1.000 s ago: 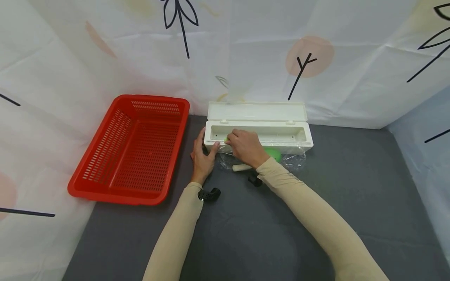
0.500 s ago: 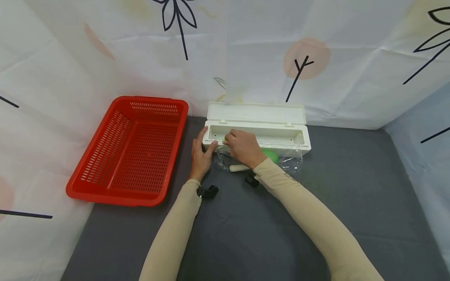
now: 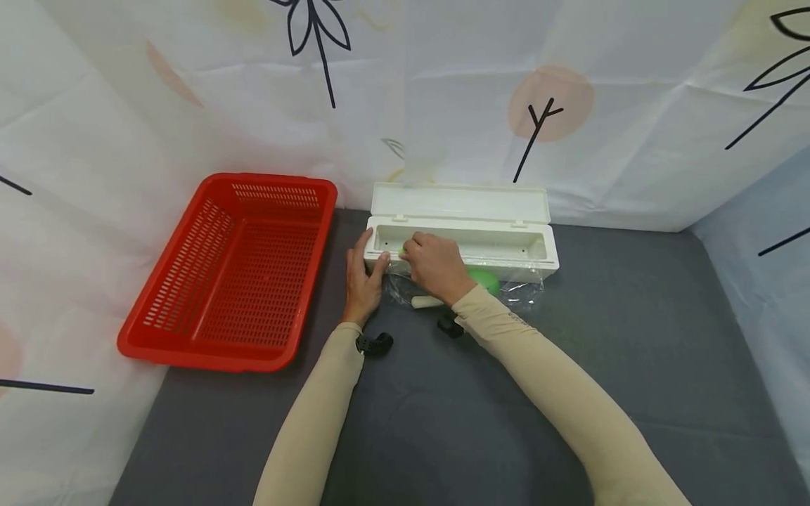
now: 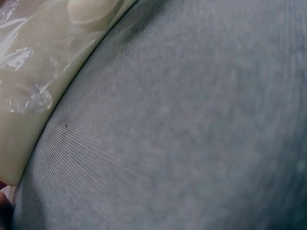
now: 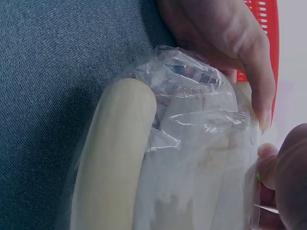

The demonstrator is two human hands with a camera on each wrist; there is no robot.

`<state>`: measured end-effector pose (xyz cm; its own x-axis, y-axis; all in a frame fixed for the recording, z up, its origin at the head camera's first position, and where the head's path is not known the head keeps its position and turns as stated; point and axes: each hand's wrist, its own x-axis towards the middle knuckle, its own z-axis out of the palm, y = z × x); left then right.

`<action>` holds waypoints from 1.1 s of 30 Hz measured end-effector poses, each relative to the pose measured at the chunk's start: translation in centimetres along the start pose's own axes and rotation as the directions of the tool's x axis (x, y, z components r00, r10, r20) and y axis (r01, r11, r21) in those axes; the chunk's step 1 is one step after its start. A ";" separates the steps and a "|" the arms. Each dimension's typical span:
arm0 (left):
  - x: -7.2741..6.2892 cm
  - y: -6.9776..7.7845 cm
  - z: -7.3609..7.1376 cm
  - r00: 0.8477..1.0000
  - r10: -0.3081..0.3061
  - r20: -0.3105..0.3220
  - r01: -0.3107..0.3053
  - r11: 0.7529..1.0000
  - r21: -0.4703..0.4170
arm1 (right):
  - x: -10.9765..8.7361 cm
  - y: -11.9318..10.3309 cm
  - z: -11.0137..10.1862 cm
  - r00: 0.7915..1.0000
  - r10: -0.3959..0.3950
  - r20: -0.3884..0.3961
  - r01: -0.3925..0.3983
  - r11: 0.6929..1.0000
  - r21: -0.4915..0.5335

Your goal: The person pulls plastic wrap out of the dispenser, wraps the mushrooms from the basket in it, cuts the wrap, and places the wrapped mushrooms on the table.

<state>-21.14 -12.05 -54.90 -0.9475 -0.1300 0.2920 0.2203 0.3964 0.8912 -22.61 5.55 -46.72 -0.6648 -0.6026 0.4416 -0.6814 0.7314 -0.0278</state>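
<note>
White box [image 3: 493,242] on the dark table [image 3: 443,422], beside the red basket [image 3: 215,360], lid [image 3: 458,202] open: from the head, it looks light and stiff, so hold it by its ends. The left hand [image 3: 365,284] grips one end; the right hand [image 3: 436,267] pinches a green bit [image 3: 401,251] at the front edge. From the left wrist, film [image 4: 29,100] looks thin, slippery and easy to rip. From the right wrist, film covers a pale stick [image 5: 112,158]. I can read no words.
</note>
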 end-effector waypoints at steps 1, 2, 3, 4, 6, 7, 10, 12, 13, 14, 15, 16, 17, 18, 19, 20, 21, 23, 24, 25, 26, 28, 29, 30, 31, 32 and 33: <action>0.0 -0.1 0.0 1.000 0.002 0.002 -0.002 1.000 0.002 | 0.0 0.0 0.0 1.000 0.000 -0.001 0.000 1.000 -0.001; -0.1 -0.2 -0.1 1.000 0.004 0.002 -0.004 1.000 0.005 | 0.0 -0.1 0.1 1.000 0.002 0.000 -0.002 1.000 0.000; -0.1 -0.2 -0.1 1.000 0.005 0.002 -0.005 1.000 0.012 | 0.0 -0.1 0.2 1.000 0.005 0.000 -0.005 1.000 0.004; -0.1 -0.2 -0.1 1.000 0.003 0.002 -0.003 1.000 0.017 | -0.1 -0.1 0.2 1.000 0.007 0.001 -0.007 1.000 0.006; 0.0 -0.3 -0.1 1.000 -0.002 0.003 0.002 0.999 0.038 | -0.1 -0.1 0.3 1.000 0.012 0.003 -0.012 1.000 0.005; 0.0 -0.3 -0.1 1.000 -0.008 0.005 0.008 0.999 0.047 | -0.1 -0.1 0.3 1.000 0.013 0.005 -0.013 1.000 0.006; 0.0 -0.3 -0.1 1.000 -0.030 0.007 0.029 0.997 0.068 | 0.0 -0.1 0.3 1.000 0.011 0.003 -0.011 1.000 0.005; 0.0 -0.2 -0.1 0.999 -0.039 0.008 0.039 0.996 0.077 | 0.0 -0.1 0.3 1.000 0.003 -0.001 -0.003 1.000 0.003; 0.0 -0.1 -0.1 0.999 -0.040 0.007 0.040 0.996 0.078 | 0.0 0.0 0.3 1.000 -0.002 -0.005 0.002 1.000 0.000; 0.0 -0.2 -0.1 0.999 -0.037 0.006 0.036 0.996 0.081 | 0.0 0.1 0.3 1.000 -0.006 -0.010 0.006 1.000 -0.004; 0.0 -0.1 -0.1 0.999 -0.033 0.004 0.033 0.996 0.081 | -0.1 0.1 0.3 1.000 -0.009 -0.016 0.009 1.000 -0.008; 0.1 -0.1 0.0 1.000 -0.027 0.002 0.026 0.996 0.081 | -0.1 0.2 0.4 1.000 -0.011 -0.020 0.011 1.000 -0.011; 0.1 -0.1 0.0 1.000 -0.024 0.001 0.024 0.996 0.082 | -0.1 0.3 0.4 1.000 -0.012 -0.022 0.012 1.000 -0.016; 0.1 -0.1 0.1 1.000 -0.021 -0.001 0.021 0.997 0.081 | -0.2 0.4 0.5 1.000 -0.012 -0.023 0.011 1.000 -0.021; 0.1 -0.1 0.1 1.000 -0.018 -0.003 0.018 0.997 0.081 | -0.2 0.4 0.5 1.000 -0.012 -0.024 0.012 1.000 -0.022; 0.2 -0.1 0.1 1.000 -0.017 -0.005 0.018 0.997 0.081 | -0.2 0.5 0.5 1.000 -0.015 -0.023 0.014 1.000 -0.022; 0.2 -0.1 0.1 1.000 -0.019 -0.005 0.019 0.997 0.080 | -0.3 0.6 0.5 1.000 -0.019 -0.021 0.018 1.000 -0.024; 0.2 0.0 0.1 1.000 -0.021 -0.003 0.021 0.996 0.086 | -0.4 0.8 0.4 0.999 -0.034 -0.022 0.033 0.999 -0.024; 0.2 0.0 0.1 1.000 -0.023 -0.002 0.023 0.996 0.087 | -0.5 1.0 0.3 0.999 -0.041 -0.023 0.040 0.999 -0.024; 0.2 0.0 0.1 1.000 -0.024 -0.003 0.024 0.996 0.088 | -0.9 1.4 0.1 0.999 -0.042 -0.028 0.041 0.999 -0.021; 0.3 0.1 0.2 1.000 -0.025 -0.005 0.025 0.996 0.088 | -1.3 1.8 -0.2 0.999 -0.038 -0.036 0.037 0.999 -0.020; 0.3 0.2 0.2 0.999 -0.030 -0.015 0.031 0.996 0.086 | -2.2 2.7 -0.8 0.998 -0.026 -0.054 0.025 1.000 -0.012; 0.3 0.2 0.3 0.999 -0.031 -0.022 0.033 0.996 0.085 | -2.7 3.2 -1.2 0.998 -0.021 -0.059 0.021 1.000 -0.004; 0.3 0.2 0.3 0.999 -0.033 -0.027 0.035 0.996 0.082 | -3.2 3.7 -1.5 0.998 -0.017 -0.059 0.017 1.000 -0.002; 0.3 0.2 0.3 0.999 -0.037 -0.030 0.039 0.996 0.082 | -3.6 4.1 -1.7 0.998 -0.015 -0.059 0.016 1.000 0.004; 0.2 0.2 0.4 0.999 -0.039 -0.028 0.041 0.996 0.081 | -3.9 4.5 -2.0 0.998 -0.018 -0.053 0.018 1.000 0.005; 0.2 0.1 0.5 0.999 -0.042 -0.025 0.044 0.996 0.082 | -4.2 4.7 -2.2 0.999 -0.026 -0.045 0.026 1.000 0.011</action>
<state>-21.43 -11.55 -54.90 -0.9500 -0.1687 0.2629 0.1591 0.4632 0.8719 -22.38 12.24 -46.69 -0.6327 -0.6062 0.4818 -0.7018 0.7119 -0.0259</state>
